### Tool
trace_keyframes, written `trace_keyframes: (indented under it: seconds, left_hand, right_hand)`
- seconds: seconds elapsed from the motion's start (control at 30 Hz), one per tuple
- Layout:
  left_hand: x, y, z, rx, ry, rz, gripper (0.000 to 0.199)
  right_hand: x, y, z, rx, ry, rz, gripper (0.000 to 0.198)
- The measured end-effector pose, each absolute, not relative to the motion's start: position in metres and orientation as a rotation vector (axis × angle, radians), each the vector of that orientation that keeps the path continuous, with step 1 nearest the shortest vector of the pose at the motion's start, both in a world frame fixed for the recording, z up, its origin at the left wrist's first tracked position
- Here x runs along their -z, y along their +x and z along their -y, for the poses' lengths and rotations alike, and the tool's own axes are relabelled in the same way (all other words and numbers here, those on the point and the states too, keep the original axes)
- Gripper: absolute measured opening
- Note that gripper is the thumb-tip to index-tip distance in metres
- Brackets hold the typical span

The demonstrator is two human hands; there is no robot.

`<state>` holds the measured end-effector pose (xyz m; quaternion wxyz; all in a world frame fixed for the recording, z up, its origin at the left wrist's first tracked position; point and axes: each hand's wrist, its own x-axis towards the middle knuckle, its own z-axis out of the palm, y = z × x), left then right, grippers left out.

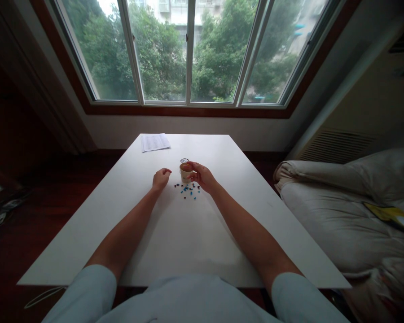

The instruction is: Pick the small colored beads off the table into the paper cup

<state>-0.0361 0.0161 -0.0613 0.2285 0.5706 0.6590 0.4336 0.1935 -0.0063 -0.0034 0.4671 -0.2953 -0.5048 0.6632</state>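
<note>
Cup upright mid-frame on white surface; contents unreadable. Right hand at its right rim, can't tell if gripping. Left hand curled, left of cup, grip unclear. Blue/dark bits scattered just below cup.

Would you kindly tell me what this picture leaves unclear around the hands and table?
All in the head view:
Cup: its near wall hides the bottom inside.
Right hand: its own fingers hide whether it pinches anything.
Left hand: curled fingers hide its palm.
Papers: writing too small to read.
Yellow-and-black item: cut off by the right edge.
</note>
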Motion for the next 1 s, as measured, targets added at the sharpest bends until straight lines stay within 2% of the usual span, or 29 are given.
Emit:
trace_keyframes:
  seconds: [0.37, 0.53, 0.73, 1.0]
  left_hand:
    - [0.057, -0.025, -0.005, -0.866, 1.863, -1.750, 0.019]
    - [0.052, -0.019, -0.001, -0.796, 2.097, -1.666, 0.021]
    - [0.047, -0.006, 0.012, -0.692, 2.277, -1.495, 0.020]
    - [0.052, 0.005, 0.019, -0.692, 2.290, -1.532, 0.018]
  right_hand:
    - [0.004, 0.197, 0.005, -1.601, -0.731, 1.282, 0.042]
    - [0.019, 0.205, -0.007, -1.238, -0.925, 1.450, 0.021]
    - [0.035, 0.221, -0.012, -0.601, -1.346, 1.931, 0.023]
    - [0.056, 0.213, -0.003, -0.284, -1.580, 2.213, 0.019]
